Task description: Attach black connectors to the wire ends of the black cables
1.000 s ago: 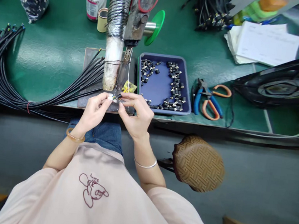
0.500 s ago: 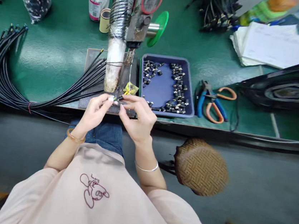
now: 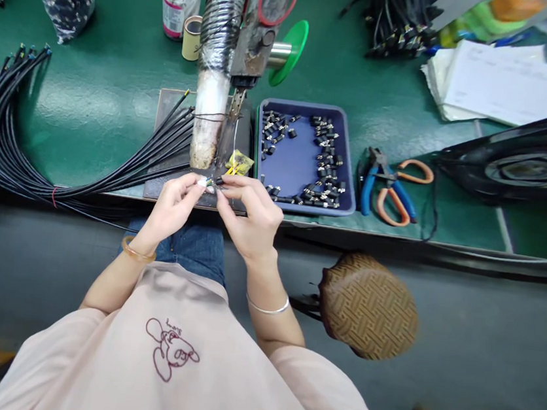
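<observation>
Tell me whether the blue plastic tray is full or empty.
Partly filled: in the blue plastic tray, small black connectors line the left and right sides, while the mid-floor shows bare.

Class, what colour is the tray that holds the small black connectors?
The tray is blue-purple; head view.

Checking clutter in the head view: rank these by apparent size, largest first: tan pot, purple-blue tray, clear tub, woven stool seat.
1. Purple-blue tray
2. Woven stool seat
3. Clear tub
4. Tan pot
</observation>
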`<action>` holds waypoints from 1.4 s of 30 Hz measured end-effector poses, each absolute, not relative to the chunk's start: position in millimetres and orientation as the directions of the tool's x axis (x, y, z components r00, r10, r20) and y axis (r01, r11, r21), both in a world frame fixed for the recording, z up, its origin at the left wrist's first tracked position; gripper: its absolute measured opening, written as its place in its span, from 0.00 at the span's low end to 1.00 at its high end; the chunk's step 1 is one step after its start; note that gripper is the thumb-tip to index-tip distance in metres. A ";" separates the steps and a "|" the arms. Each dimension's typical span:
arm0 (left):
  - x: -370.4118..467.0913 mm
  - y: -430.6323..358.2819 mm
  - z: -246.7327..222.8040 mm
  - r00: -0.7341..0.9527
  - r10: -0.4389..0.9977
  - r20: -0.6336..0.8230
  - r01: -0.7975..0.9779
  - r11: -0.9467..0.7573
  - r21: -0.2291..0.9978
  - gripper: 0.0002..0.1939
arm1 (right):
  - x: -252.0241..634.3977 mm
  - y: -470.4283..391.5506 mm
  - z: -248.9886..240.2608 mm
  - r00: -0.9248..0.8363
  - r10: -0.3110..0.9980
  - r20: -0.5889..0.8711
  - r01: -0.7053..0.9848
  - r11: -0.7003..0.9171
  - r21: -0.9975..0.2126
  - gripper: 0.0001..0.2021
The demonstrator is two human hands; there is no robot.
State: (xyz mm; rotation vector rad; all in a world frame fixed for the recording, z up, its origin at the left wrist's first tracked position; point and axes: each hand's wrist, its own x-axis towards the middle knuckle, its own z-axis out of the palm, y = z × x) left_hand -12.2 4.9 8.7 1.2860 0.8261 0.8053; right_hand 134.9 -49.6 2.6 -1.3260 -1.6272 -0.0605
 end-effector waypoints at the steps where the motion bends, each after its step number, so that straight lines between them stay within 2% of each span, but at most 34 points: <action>1: -11.8 4.8 9.4 0.482 0.874 -0.064 -0.051 0.101 0.994 0.26 | 134.7 -48.9 3.2 0.098 0.708 0.699 0.764 0.396 -0.509 0.06; 6: -12.1 4.5 11.9 0.488 0.871 -0.055 -0.063 0.098 0.993 0.25 | 133.2 -48.4 6.2 0.115 0.703 0.702 0.760 0.392 -0.518 0.06; 13: -16.5 4.0 10.8 0.531 0.835 -0.141 -0.061 0.204 0.977 0.23 | 133.5 -53.5 2.8 0.095 0.727 0.680 0.733 0.411 -0.542 0.07; 16: -16.7 2.5 10.2 0.538 0.832 -0.135 -0.055 0.195 0.979 0.23 | 134.0 -54.8 2.3 0.100 0.730 0.677 0.731 0.408 -0.547 0.07; 19: -16.5 -0.1 9.9 0.544 0.833 -0.096 -0.032 0.135 0.990 0.23 | 133.8 -57.4 2.3 0.160 0.753 0.638 0.669 0.393 -0.631 0.05; 22: -17.1 -4.0 10.4 0.526 0.850 -0.035 0.016 0.031 0.999 0.22 | 134.1 -61.9 3.6 0.344 0.759 0.552 0.530 0.328 -0.782 0.02; 25: -18.3 -8.8 11.4 0.502 0.864 0.033 0.075 -0.082 0.994 0.20 | 136.2 -65.3 8.9 0.434 0.747 0.503 0.499 0.266 -0.825 0.04; 27: -19.2 -12.0 11.5 0.501 0.863 0.065 0.103 -0.134 0.986 0.19 | 137.8 -65.5 13.7 0.368 0.818 0.441 0.529 0.206 -0.823 0.06; 29: -19.7 -15.0 10.8 0.507 0.859 0.069 0.109 -0.144 0.984 0.16 | 138.6 -64.4 17.3 0.287 0.904 0.318 0.512 0.136 -0.848 0.08; 32: -19.8 -18.9 9.1 0.479 0.875 0.069 0.097 -0.131 0.987 0.11 | 138.3 -61.7 17.5 0.246 0.954 0.173 0.343 0.082 -0.936 0.13; 35: -19.6 -22.1 8.3 0.392 0.913 0.110 0.041 -0.137 0.990 0.09 | 137.7 -58.7 12.3 0.218 0.970 0.109 0.145 0.078 -0.986 0.18; 39: -21.4 -23.0 9.9 0.395 0.919 0.000 -0.085 0.036 0.996 0.15 | 136.5 -55.9 4.0 0.128 0.991 0.049 0.028 0.045 -0.999 0.23; 42: -24.0 -21.6 10.8 0.463 0.885 -0.052 -0.132 0.127 0.983 0.20 | 133.6 -58.3 2.4 0.161 0.984 0.076 0.090 0.062 -0.994 0.21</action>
